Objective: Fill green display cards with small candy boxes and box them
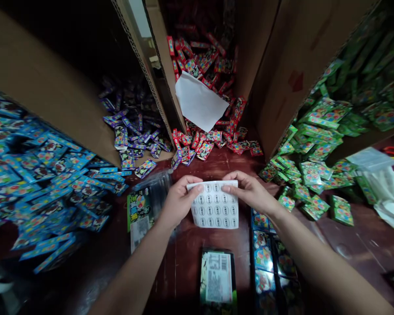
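Observation:
Between my two hands hangs a white sheet of round stickers (214, 211), printed in rows of dark-edged circles with small dark text. Thumb and fingers of my left hand (180, 197) pinch its upper left corner. My right hand (249, 190) pinches the upper right corner the same way. Below the sheet lies a flat black and green package (234, 302) with a white printed label. To the left, partly behind my left forearm, is another green and black package (140, 205) with clear plastic. Small blue boxes (264, 253) stand in rows beside my right forearm.
Cardboard cartons (291, 52) stand open at the back. Small blue boxes (52, 166) spill at left, purple boxes (134, 131) and red boxes (206, 148) in the middle, green boxes (321, 127) at right. White paper (200, 100) lies on the red ones. Clear plastic bags (374, 159) sit far right.

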`<control>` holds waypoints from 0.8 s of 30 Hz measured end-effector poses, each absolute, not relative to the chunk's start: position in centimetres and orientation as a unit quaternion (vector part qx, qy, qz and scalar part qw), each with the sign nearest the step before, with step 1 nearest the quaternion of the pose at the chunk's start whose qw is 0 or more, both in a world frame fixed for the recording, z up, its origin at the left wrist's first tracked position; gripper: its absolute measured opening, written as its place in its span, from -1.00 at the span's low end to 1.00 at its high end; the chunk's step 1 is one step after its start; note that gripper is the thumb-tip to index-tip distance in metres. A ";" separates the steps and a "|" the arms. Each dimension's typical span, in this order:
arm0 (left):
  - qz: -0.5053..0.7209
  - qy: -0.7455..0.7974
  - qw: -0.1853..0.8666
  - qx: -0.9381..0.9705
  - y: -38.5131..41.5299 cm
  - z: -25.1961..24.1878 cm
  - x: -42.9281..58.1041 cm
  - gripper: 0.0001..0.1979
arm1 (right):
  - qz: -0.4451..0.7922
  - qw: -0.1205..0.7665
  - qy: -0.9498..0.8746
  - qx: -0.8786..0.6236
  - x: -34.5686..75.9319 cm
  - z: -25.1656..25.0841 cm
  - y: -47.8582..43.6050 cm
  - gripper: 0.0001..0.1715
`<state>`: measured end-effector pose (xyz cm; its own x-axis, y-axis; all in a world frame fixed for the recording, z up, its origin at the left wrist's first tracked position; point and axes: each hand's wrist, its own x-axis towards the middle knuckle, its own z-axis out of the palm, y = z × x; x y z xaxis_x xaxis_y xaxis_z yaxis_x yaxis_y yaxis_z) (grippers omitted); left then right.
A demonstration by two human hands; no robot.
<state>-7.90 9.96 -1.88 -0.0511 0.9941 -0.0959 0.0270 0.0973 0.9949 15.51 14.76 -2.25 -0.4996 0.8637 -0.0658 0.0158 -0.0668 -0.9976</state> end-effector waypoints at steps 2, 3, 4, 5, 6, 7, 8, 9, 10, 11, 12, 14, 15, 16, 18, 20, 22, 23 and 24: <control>0.493 0.549 0.498 0.456 9.8 -2.2 -7.7 -0.68 | 0.608 0.349 -0.604 -0.380 15.2 -2.2 14.4 -0.66; 0.496 0.554 0.495 0.450 9.7 -2.4 -7.7 -0.67 | 0.589 0.351 -0.616 -0.387 15.1 -2.2 14.2 -0.66; 0.498 0.563 0.487 0.445 9.6 -2.7 -7.7 -0.66 | 0.566 0.349 -0.633 -0.395 15.0 -2.3 14.0 -0.65; 0.497 0.577 0.474 0.443 9.5 -2.9 -7.8 -0.66 | 0.538 0.343 -0.654 -0.406 15.0 -2.4 13.9 -0.63; 0.493 0.594 0.456 0.444 9.5 -3.2 -8.0 -0.64 | 0.498 0.329 -0.683 -0.420 14.9 -2.5 13.7 -0.60; 0.486 0.611 0.436 0.448 9.5 -3.4 -8.2 -0.60 | 0.452 0.306 -0.717 -0.434 14.7 -2.7 13.7 -0.56; 0.478 0.626 0.417 0.453 9.5 -3.6 -8.4 -0.56 | 0.404 0.277 -0.748 -0.447 14.6 -2.9 13.7 -0.53; 0.472 0.637 0.404 0.457 9.4 -3.7 -8.7 -0.54 | 0.360 0.249 -0.774 -0.458 14.5 -3.0 13.9 -0.49; 0.468 0.646 0.383 0.465 9.4 -3.7 -8.8 -0.57 | 0.326 0.223 -0.791 -0.467 14.4 -3.2 14.2 -0.48; 0.466 0.656 0.343 0.484 9.2 -3.7 -8.9 -0.63 | 0.302 0.201 -0.802 -0.475 14.4 -3.4 14.5 -0.49; 0.459 0.662 0.288 0.517 9.0 -3.8 -8.7 -0.69 | 0.286 0.187 -0.807 -0.482 14.4 -3.6 14.9 -0.52; 0.403 0.644 0.162 0.630 8.3 -4.1 -7.9 -0.77 | 0.257 0.166 -0.814 -0.494 14.6 -4.0 15.7 -0.61; 0.352 0.618 0.109 0.695 7.8 -4.4 -7.3 -0.80 | 0.241 0.155 -0.819 -0.497 14.7 -4.1 16.1 -0.66; 0.294 0.587 0.074 0.751 7.4 -4.7 -6.7 -0.84 | 0.227 0.146 -0.824 -0.498 14.9 -4.2 16.5 -0.71; 0.199 0.545 0.056 0.813 6.9 -5.5 -5.5 -0.87 | 0.207 0.132 -0.835 -0.493 15.3 -4.3 17.2 -0.72; 0.155 0.545 0.045 0.823 6.7 -6.1 -4.8 -0.86 | 0.199 0.122 -0.848 -0.476 15.8 -4.1 17.8 -0.73; 0.137 0.557 0.043 0.818 6.8 -6.2 -4.6 -0.86 | 0.200 0.117 -0.862 -0.451 16.2 -3.9 18.0 -0.84; 0.131 0.561 0.046 0.816 6.9 -6.1 -4.6 -0.86 | 0.203 0.118 -0.868 -0.438 16.4 -3.7 18.1 -0.88; 0.127 0.564 0.050 0.815 7.1 -6.0 -4.7 -0.86 | 0.207 0.120 -0.872 -0.427 16.6 -3.6 18.0 -0.88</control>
<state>-4.65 7.10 -6.00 0.3325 0.9311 0.1501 0.9057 -0.3596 0.2245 16.60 18.03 -3.63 -0.6065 0.7944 0.0336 0.6949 0.5502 -0.4631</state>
